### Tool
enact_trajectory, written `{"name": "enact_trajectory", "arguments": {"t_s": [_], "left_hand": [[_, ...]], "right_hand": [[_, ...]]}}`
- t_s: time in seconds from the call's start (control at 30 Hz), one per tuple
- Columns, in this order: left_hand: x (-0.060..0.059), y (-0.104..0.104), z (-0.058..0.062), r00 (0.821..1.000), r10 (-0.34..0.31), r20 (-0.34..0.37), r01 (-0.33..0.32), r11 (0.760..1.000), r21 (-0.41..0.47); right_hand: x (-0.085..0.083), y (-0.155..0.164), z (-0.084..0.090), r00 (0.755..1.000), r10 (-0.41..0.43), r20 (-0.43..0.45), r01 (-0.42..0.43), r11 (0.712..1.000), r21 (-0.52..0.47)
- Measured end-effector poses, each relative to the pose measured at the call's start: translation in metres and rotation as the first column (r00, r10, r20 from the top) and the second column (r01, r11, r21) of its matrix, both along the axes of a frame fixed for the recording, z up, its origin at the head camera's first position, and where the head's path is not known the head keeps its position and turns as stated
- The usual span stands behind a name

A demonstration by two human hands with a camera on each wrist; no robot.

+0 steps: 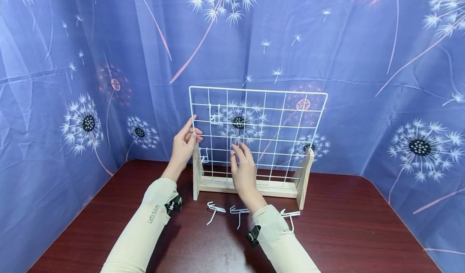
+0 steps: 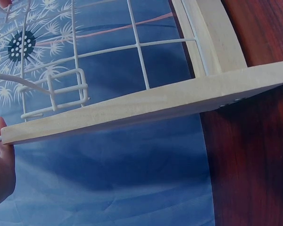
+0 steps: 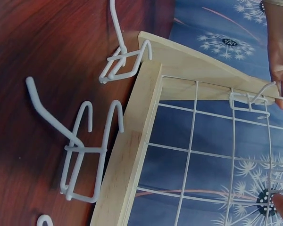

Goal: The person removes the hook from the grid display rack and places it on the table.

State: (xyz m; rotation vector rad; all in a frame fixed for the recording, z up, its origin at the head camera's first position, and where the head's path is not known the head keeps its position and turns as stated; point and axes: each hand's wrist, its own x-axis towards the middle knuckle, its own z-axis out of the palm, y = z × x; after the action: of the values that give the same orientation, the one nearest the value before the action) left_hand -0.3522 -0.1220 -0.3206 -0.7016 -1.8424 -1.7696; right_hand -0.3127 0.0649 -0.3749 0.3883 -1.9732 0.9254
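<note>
A white wire grid [image 1: 283,119] stands upright in a wooden base [image 1: 250,186] on a dark red table [image 1: 345,232]. My left hand [image 1: 192,133] grips the grid's left edge about halfway up. At the lower middle of the grid, my right hand [image 1: 237,148] pinches a small white hook [image 1: 235,140] against the wires. Two more hooks hang on the grid, one upper left [image 1: 215,115] and one lower left [image 1: 203,155], the latter [image 2: 56,92] close in the left wrist view. The right wrist view shows only a fingertip [image 3: 280,206] of my right hand at the wires.
Three loose white hooks [image 1: 215,210] [image 1: 238,212] [image 1: 290,215] lie on the table just in front of the base; two of them [image 3: 85,150] [image 3: 122,61] show in the right wrist view. A blue dandelion-print curtain [image 1: 381,83] closes off the back and both sides.
</note>
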Motion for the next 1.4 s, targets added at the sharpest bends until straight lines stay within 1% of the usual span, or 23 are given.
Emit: {"name": "enact_trajectory", "arguments": {"t_s": [0.17, 0.33, 0.5, 0.7, 1.1, 1.4], "left_hand": [[-0.001, 0.0, 0.0, 1.0, -0.001, -0.01, 0.001, 1.0, -0.002], [-0.001, 0.0, 0.001, 1.0, -0.015, -0.011, 0.015, 1.0, 0.004], [-0.001, 0.0, 0.001, 1.0, -0.003, -0.006, 0.003, 1.0, 0.004], [-0.002, -0.001, -0.001, 1.0, 0.001, -0.004, -0.001, 1.0, -0.002], [0.0, 0.0, 0.001, 1.0, -0.006, -0.007, 0.006, 1.0, -0.002], [0.0, 0.0, 0.0, 1.0, -0.012, -0.001, 0.012, 1.0, 0.005]], "right_hand": [[-0.002, 0.0, 0.001, 0.999, 0.005, -0.034, -0.005, 1.0, 0.002], [-0.003, 0.0, 0.003, 0.997, 0.018, -0.073, -0.018, 1.0, -0.006], [-0.003, 0.002, 0.007, 0.996, 0.027, -0.079, -0.029, 0.999, -0.014], [-0.003, 0.004, 0.008, 0.996, 0.015, -0.088, -0.016, 1.0, -0.011], [0.003, 0.01, 0.015, 0.988, 0.022, -0.151, -0.023, 1.0, -0.007], [0.007, 0.017, 0.016, 0.985, 0.027, -0.169, -0.026, 1.0, 0.007]]}}
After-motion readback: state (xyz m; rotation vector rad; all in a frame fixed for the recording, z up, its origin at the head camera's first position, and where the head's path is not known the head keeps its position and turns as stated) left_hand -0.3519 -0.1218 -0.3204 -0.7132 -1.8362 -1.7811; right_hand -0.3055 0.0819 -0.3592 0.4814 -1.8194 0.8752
